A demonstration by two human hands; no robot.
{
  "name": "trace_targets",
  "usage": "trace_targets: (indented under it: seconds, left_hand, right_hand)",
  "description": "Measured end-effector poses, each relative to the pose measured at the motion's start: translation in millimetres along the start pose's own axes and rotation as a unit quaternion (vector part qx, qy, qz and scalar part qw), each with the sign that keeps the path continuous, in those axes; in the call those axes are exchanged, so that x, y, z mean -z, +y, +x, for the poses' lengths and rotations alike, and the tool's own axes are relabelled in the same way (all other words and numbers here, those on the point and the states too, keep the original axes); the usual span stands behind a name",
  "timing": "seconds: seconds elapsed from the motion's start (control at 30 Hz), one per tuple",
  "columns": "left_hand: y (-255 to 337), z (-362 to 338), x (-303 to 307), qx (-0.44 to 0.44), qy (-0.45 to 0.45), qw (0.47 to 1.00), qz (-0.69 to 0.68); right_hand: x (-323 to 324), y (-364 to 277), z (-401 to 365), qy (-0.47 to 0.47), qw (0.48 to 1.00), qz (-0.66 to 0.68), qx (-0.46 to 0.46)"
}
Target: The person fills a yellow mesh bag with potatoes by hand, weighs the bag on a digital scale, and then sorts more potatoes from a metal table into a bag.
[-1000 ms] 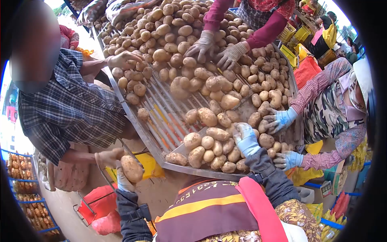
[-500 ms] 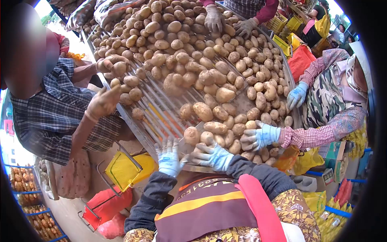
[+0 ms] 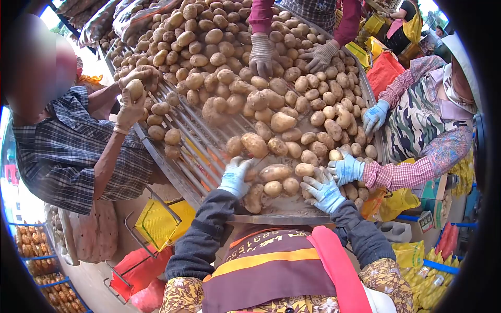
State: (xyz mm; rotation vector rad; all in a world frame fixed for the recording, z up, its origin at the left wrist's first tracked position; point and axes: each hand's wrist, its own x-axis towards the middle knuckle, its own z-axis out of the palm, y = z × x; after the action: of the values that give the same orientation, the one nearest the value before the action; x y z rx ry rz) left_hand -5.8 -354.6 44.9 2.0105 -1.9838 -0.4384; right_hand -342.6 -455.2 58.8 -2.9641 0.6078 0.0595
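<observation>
At the lower centre of the frame, potatoes are spread on a metal sorting table, between the gloved left hand and the gloved right hand. Fingers of both are held open; no grip is shown. Potatoes could be spilled over the lower rim by a hasty sweep, or the right hand bumped by a co-worker's glove just beside it.

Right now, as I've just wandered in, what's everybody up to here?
Four people are handling potatoes on a slatted metal table. The camera wearer's gloved left grip is beside potatoes by the near edge, and the right grip is spread over others. The person on the left holds up one potato. The person opposite and the person on the right reach among the potatoes too.
</observation>
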Motion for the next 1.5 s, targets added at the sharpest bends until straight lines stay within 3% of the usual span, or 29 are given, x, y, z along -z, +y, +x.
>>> trace_targets:
  seconds: [0.03, 0.07, 0.1, 0.13, 0.23, 0.37, 0.4, 0.47, 0.53, 0.6, 0.67, 0.7, 0.73, 0.8, 0.87, 0.9, 0.93, 1.0, 1.07, 1.1, 1.13, 1.17, 1.2, 1.27, 1.33, 1.4, 1.43, 1.47, 1.5]
  left_hand:
    - [4.6, 0.0, 1.8, 0.102, 0.022, 0.944, -0.313]
    - [12.9, 1.8, 16.9, 0.193, 0.042, 0.783, -0.590]
    - [16.8, -4.6, 36.5, 0.261, -0.010, 0.643, -0.720]
    - [17.1, -15.1, 35.6, 0.228, -0.036, 0.516, -0.825]
    - [35.3, -21.8, 38.5, 0.177, -0.045, 0.383, -0.905]
    - [63.2, -23.5, 34.6, 0.179, 0.021, 0.357, -0.916]
    - [74.5, -26.5, 38.2, 0.254, 0.051, 0.344, -0.903]
    - [82.8, -26.2, 48.3, 0.267, 0.026, 0.405, -0.874]
    - [78.0, -29.3, 41.6, 0.278, 0.053, 0.381, -0.880]
    - [72.7, -39.5, 32.0, 0.295, 0.083, 0.353, -0.884]
    - [65.9, -49.9, 37.5, 0.159, -0.062, 0.314, -0.934]
    - [72.8, -54.2, 37.0, 0.198, -0.013, 0.366, -0.909]
    - [72.2, -55.9, 39.2, 0.198, -0.009, 0.366, -0.909]
    - [71.8, -59.1, 42.9, 0.218, -0.002, 0.385, -0.897]
    - [75.9, -62.1, 65.1, 0.205, 0.006, 0.426, -0.881]
    - [68.9, -69.5, 64.9, 0.204, -0.026, 0.484, -0.851]
    - [62.8, -76.1, 61.3, 0.201, -0.057, 0.539, -0.816]
    - [60.8, -80.1, 57.1, 0.227, -0.087, 0.514, -0.823]
    - [69.4, -77.8, 73.3, 0.251, 0.007, 0.465, -0.849]
    - [57.8, -81.6, 71.5, 0.236, -0.047, 0.418, -0.876]
    - [51.8, -85.6, 65.6, 0.239, -0.040, 0.416, -0.876]
    - [45.3, -91.6, 58.9, 0.240, -0.030, 0.387, -0.890]
    - [40.9, -97.7, 53.3, 0.241, -0.022, 0.358, -0.902]
    - [41.3, -110.9, 48.3, 0.235, -0.028, 0.343, -0.909]
    - [41.1, -119.8, 52.4, 0.214, -0.044, 0.331, -0.918]
    - [19.6, -138.2, 51.9, 0.191, -0.007, 0.351, -0.916]
    - [10.8, -151.0, 56.8, 0.187, 0.035, 0.345, -0.919]
    - [1.3, -165.3, 62.2, 0.183, 0.077, 0.338, -0.920]
    - [-12.5, -180.5, 66.7, 0.200, 0.119, 0.303, -0.924]
  right_hand:
    - [1.1, -1.3, -0.7, 0.018, 0.999, 0.033, -0.026]
    - [10.8, -8.6, 0.2, 0.071, 0.991, 0.094, -0.062]
    - [14.4, -13.5, 5.3, 0.124, 0.982, 0.127, -0.070]
    - [18.0, -19.2, 12.7, 0.175, 0.968, 0.160, -0.078]
    - [43.3, -48.0, 54.5, 0.200, 0.935, 0.278, -0.095]
    - [82.1, -92.3, 110.6, 0.191, 0.895, 0.403, -0.016]
    - [84.7, -98.7, 119.7, 0.161, 0.891, 0.425, 0.023]
    - [75.2, -106.5, 129.4, 0.178, 0.878, 0.443, 0.028]
    - [65.8, -111.1, 135.3, 0.190, 0.866, 0.461, 0.038]
    - [61.6, -116.5, 136.1, 0.096, 0.650, 0.750, -0.075]
    - [79.9, -118.6, 145.8, 0.076, 0.568, 0.796, -0.192]
    - [75.2, -114.8, 149.9, 0.071, 0.529, 0.818, -0.214]
    - [73.3, -112.2, 153.6, 0.067, 0.488, 0.838, -0.235]
    - [75.2, -117.9, 154.7, 0.058, 0.488, 0.840, -0.230]
    - [80.9, -131.1, 155.8, 0.118, 0.725, 0.677, -0.038]
    - [88.8, -133.2, 153.4, -0.018, 0.686, 0.718, -0.114]
    - [80.3, -135.8, 157.7, -0.023, 0.686, 0.719, -0.112]
    - [59.4, -139.8, 174.4, 0.000, 0.670, 0.728, -0.148]
    - [63.1, -149.8, 189.3, 0.054, 0.542, 0.807, -0.230]
    - [70.0, -150.2, 191.1, 0.042, 0.492, 0.826, -0.272]
    - [82.9, -151.8, 193.4, 0.028, 0.441, 0.841, -0.312]
    - [65.1, -157.5, 190.8, 0.063, 0.475, 0.859, -0.181]
    - [55.8, -167.1, 194.9, 0.056, 0.553, 0.825, -0.099]
    - [76.1, -170.9, 184.8, -0.044, 0.818, 0.573, -0.015]
    - [65.0, -174.8, 198.7, -0.118, 0.811, 0.570, -0.055]
    - [26.7, -177.8, 212.5, 0.019, 0.669, 0.739, -0.075]
    - [37.5, -171.5, 223.6, 0.012, 0.589, 0.788, -0.182]
    - [36.8, -160.1, 234.4, 0.061, 0.593, 0.767, -0.239]
    - [25.6, -145.8, 239.7, 0.083, 0.641, 0.721, -0.249]
